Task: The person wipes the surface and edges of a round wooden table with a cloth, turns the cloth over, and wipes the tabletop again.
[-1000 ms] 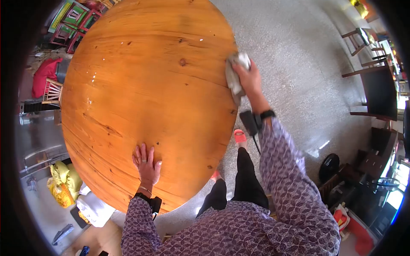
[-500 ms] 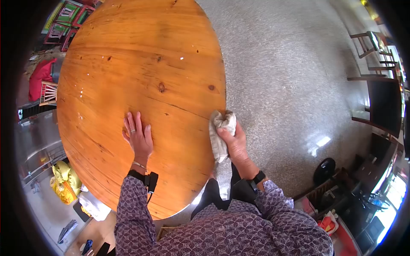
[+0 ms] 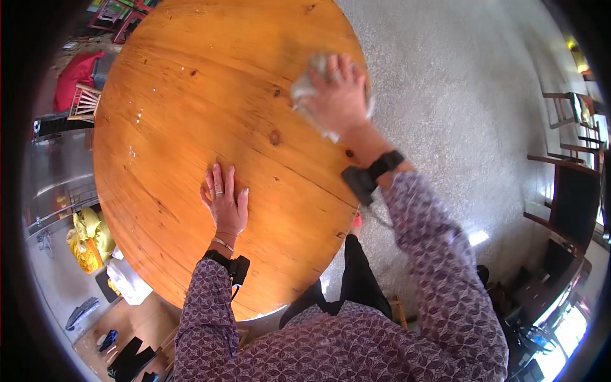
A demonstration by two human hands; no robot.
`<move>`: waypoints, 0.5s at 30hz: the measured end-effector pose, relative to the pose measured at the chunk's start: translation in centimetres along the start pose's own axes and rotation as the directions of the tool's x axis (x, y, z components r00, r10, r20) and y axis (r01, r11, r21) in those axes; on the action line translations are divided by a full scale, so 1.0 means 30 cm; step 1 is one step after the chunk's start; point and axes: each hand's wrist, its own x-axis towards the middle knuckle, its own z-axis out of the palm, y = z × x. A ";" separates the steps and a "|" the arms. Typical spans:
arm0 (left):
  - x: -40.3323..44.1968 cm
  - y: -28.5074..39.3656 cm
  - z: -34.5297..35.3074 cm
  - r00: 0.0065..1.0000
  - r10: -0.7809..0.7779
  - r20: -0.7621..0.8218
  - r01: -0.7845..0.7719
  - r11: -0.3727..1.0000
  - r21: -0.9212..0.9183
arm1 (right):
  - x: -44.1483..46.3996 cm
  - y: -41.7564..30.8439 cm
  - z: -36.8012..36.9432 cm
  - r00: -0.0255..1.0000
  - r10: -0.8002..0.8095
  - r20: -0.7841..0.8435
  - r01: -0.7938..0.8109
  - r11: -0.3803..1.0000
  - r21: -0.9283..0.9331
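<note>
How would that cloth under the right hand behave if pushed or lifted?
The cloth would probably flop, since it looks bunched, with uneven edges, beneath the right hand. It seems unlikely to roll, being crumpled, not round.

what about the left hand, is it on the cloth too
No, the left hand rests on the wooden tabletop, away from the cloth.

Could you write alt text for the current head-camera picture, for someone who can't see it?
A person's right hand, blurred, lies over a pale cloth near the right edge of a round wooden table, while the left hand rests flat on the wood. White specks dot the table's left side.
</note>
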 end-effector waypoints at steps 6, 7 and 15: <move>-0.003 -0.011 -0.004 1.000 0.006 0.009 -0.005 1.000 -0.022 | -0.391 -0.164 -0.059 0.929 -0.248 0.276 0.213 0.965 0.151; 0.001 -0.009 -0.010 1.000 0.005 0.009 -0.005 1.000 -0.025 | -0.406 -0.139 -0.055 0.936 -0.233 0.265 0.201 0.969 0.142; 0.005 -0.011 -0.019 1.000 0.008 -0.029 -0.009 0.999 -0.038 | 0.289 -0.030 0.135 0.985 0.020 0.174 -0.009 0.998 -0.067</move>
